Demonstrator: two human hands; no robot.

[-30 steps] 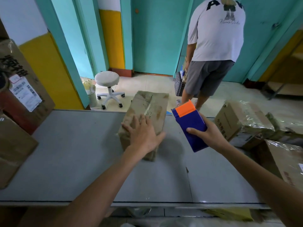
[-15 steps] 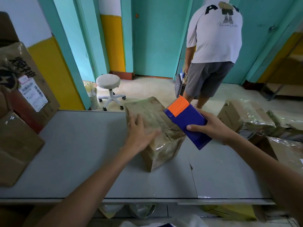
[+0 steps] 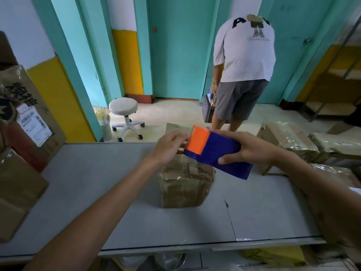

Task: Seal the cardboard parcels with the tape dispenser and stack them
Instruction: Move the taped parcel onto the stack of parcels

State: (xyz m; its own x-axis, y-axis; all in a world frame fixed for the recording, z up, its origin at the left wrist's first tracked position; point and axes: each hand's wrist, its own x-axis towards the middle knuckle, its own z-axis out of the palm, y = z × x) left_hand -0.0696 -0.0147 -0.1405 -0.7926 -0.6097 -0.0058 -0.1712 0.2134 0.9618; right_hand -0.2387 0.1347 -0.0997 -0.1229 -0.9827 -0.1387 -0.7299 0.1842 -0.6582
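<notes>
above parcel (image 3: 185, 184) on table (image 3: 78, 182) | right hand (image 3: 252, 151) grips dispenser (image 3: 220, 153) | left hand (image 3: 168, 147) at orange end, grip unclear

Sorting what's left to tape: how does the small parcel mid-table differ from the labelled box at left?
The small parcel is compact, tape-wrapped and stands alone; the labelled box looks larger, sits among other boxes, and bears a white label and black print. Both are brown cardboard.

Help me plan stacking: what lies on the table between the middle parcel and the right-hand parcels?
Head view: bare table, one seam; the right hand holds the tape dispenser above.
</notes>
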